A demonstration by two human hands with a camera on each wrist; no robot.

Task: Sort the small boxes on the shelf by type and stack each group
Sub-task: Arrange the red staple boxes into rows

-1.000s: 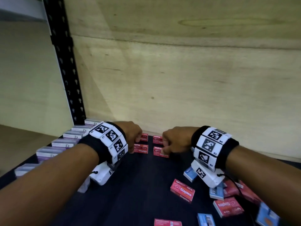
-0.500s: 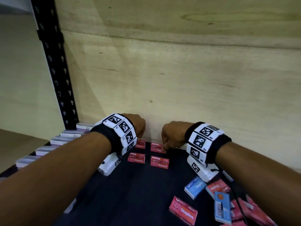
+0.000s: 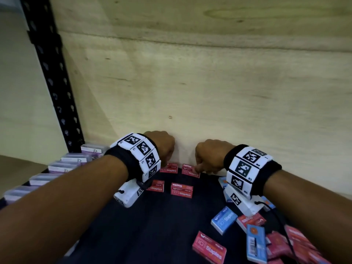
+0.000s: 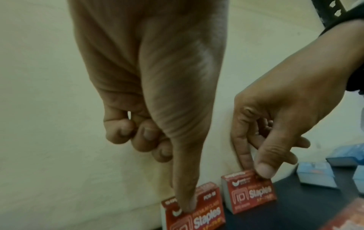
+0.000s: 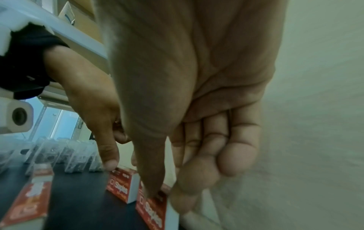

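Along the left edge of the dark shelf, a row of pale purple boxes runs back toward the black upright post. Next comes my left hand, at the plywood back wall: three fingers are curled in and my thumb presses down on the top of the left rear red staple box, which sits against the wall. Whether a finger closes behind it I cannot tell. Just beside it stands the right rear red staple box, apart from the first by a narrow gap; my right hand pinches its top edge between thumb and forefinger. In front of these two lie two more red staple boxes, side by side. Farther right and nearer me, loose blue boxes and red ones lie scattered at odd angles.
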